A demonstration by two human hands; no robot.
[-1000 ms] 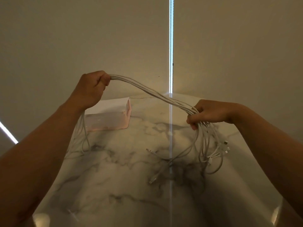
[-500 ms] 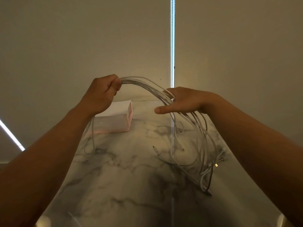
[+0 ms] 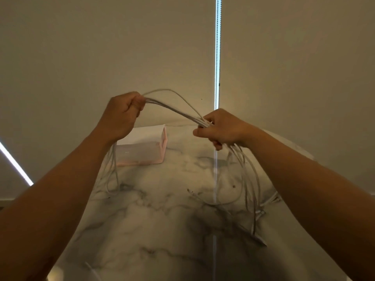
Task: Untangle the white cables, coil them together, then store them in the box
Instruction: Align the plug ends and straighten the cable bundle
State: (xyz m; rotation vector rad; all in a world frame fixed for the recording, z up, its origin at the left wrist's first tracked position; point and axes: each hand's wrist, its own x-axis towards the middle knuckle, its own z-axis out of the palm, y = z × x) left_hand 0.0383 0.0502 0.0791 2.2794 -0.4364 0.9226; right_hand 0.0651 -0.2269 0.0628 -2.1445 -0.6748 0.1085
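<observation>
Slanting across the far left edge is a bright strip of light [image 3: 15, 164]. Next comes the left hand [image 3: 123, 114], raised above the marble table [image 3: 162, 230], its fingers curled in a fist round one part of the white cables [image 3: 174, 110]. Loose lengths hang from under that wrist down to the tabletop. Just right of the left forearm the pale pink box [image 3: 142, 148] sits on the far part of the table, with the hanging strands passing in front of its left end. From the left fist the bundle runs through the air, sloping down to the right, one strand arching higher than the rest. The right hand [image 3: 221, 128] grips the bundle there, fingers wrapped round it and thumb pointing left, with a thin vertical line of light [image 3: 217, 57] on the wall behind it. Below that hand the cables fall in long loops to the table, and their connector ends lie near the right forearm.
</observation>
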